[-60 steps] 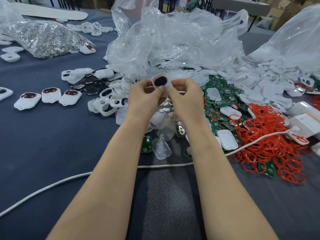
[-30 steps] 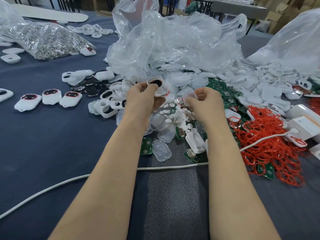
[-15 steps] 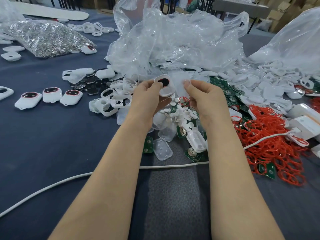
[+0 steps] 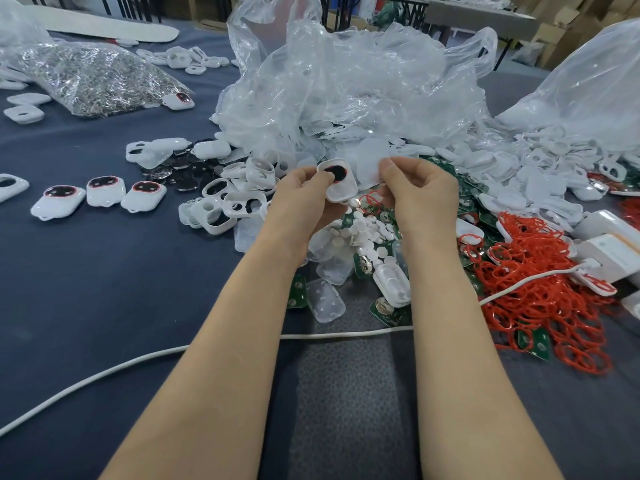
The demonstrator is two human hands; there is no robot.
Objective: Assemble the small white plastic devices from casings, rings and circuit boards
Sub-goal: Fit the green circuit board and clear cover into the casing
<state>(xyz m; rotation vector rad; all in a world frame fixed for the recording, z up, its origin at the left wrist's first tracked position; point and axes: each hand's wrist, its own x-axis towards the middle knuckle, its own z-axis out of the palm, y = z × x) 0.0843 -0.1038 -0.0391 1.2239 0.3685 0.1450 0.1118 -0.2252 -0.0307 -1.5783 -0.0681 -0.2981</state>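
My left hand (image 4: 303, 199) grips a small white casing (image 4: 343, 188) with a dark round window and a red ring in it, held above the parts pile. Just right of it, my right hand (image 4: 420, 194) pinches a translucent plastic piece (image 4: 367, 166) between thumb and forefinger, its edge close to the casing. Below the hands lie small white round discs (image 4: 367, 233), green circuit boards (image 4: 388, 310) and clear inserts (image 4: 325, 301). Red rings (image 4: 540, 275) are heaped at the right. Empty white casings (image 4: 225, 209) lie left of my left hand.
Three assembled devices (image 4: 104, 192) stand in a row at the left. Crumpled clear plastic bags (image 4: 346, 84) rise behind the hands. A bag of metal parts (image 4: 90, 74) lies far left. A white cable (image 4: 138, 362) crosses the dark cloth under my forearms. White boxes (image 4: 609, 247) sit at the right.
My right hand dipped into the pile, came up with a translucent piece and moved back to the casing. My left hand kept hold of the casing throughout.
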